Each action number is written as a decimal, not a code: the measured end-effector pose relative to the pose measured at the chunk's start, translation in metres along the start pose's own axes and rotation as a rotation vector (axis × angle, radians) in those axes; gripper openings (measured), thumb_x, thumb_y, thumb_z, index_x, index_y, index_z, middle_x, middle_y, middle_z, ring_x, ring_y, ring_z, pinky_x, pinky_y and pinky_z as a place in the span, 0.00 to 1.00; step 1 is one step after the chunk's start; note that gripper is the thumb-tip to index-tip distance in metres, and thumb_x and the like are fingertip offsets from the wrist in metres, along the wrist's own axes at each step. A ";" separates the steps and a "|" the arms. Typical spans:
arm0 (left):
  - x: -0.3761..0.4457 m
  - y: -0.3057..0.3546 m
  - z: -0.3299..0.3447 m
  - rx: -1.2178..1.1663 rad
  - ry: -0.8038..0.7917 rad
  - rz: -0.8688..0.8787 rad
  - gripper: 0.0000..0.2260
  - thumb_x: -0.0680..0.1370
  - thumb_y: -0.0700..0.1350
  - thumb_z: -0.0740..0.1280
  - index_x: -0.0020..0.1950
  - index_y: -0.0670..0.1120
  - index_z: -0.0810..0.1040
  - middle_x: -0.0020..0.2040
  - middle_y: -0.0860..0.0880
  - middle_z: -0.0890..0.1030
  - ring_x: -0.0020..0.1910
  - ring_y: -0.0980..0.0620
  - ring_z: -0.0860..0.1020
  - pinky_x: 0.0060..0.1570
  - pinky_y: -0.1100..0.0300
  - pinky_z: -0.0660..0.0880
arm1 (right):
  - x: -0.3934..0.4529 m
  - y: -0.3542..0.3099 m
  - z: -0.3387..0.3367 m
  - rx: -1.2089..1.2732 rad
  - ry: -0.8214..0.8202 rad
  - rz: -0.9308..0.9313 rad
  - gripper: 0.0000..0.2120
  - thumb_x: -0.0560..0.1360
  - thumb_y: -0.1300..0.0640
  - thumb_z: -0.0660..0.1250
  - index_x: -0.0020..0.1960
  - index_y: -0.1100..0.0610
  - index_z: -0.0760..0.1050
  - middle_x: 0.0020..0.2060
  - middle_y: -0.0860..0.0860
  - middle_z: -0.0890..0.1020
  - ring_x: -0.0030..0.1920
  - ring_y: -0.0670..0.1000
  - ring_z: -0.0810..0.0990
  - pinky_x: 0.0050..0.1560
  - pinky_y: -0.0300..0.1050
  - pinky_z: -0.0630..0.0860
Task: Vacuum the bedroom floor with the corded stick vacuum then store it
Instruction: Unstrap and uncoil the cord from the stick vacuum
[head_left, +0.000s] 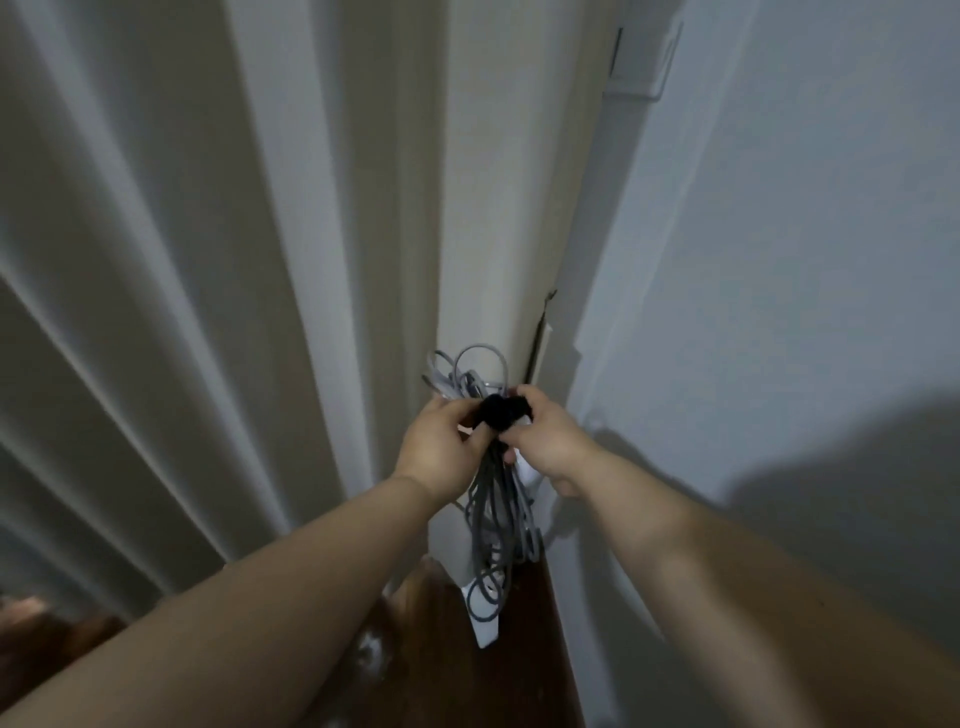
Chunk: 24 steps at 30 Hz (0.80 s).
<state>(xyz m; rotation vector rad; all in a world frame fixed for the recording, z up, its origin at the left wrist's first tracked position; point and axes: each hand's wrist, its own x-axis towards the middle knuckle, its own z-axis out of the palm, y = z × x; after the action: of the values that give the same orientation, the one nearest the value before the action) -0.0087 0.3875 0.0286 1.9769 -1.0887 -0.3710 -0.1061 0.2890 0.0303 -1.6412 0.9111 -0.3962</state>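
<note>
A bundle of grey cord hangs in loops in front of the white stick vacuum, which stands in the corner between the curtain and the wall. A black strap wraps the top of the bundle. My left hand grips the bundle and the strap from the left. My right hand holds the strap from the right. Most of the vacuum's body is hidden behind the cord and my hands.
Long pale curtains fill the left and centre. A white wall stands on the right, with a white box high up on it. Dark wooden floor shows below, between my forearms.
</note>
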 end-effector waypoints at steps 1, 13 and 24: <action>0.000 -0.003 -0.004 -0.017 -0.015 -0.034 0.11 0.78 0.48 0.66 0.59 0.48 0.80 0.54 0.49 0.79 0.47 0.51 0.79 0.50 0.59 0.74 | -0.003 -0.001 0.005 0.013 -0.012 -0.004 0.24 0.75 0.66 0.66 0.69 0.54 0.66 0.52 0.53 0.77 0.31 0.49 0.76 0.32 0.38 0.75; 0.014 -0.020 -0.023 -0.110 -0.125 -0.016 0.11 0.76 0.43 0.70 0.57 0.45 0.78 0.53 0.49 0.77 0.43 0.55 0.77 0.39 0.74 0.69 | -0.010 -0.018 0.031 0.007 0.195 -0.182 0.20 0.72 0.69 0.67 0.44 0.42 0.70 0.53 0.56 0.76 0.51 0.55 0.76 0.53 0.49 0.75; 0.053 -0.025 -0.013 0.007 -0.153 0.080 0.13 0.77 0.43 0.67 0.62 0.45 0.78 0.59 0.43 0.74 0.56 0.45 0.77 0.54 0.64 0.70 | 0.018 -0.026 0.031 -0.298 0.279 -0.266 0.08 0.75 0.59 0.68 0.39 0.50 0.75 0.48 0.51 0.75 0.47 0.46 0.73 0.49 0.35 0.67</action>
<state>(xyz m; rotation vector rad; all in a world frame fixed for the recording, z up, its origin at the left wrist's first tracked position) 0.0437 0.3584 0.0240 1.9293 -1.2626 -0.4829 -0.0643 0.2973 0.0420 -2.0253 0.9951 -0.7134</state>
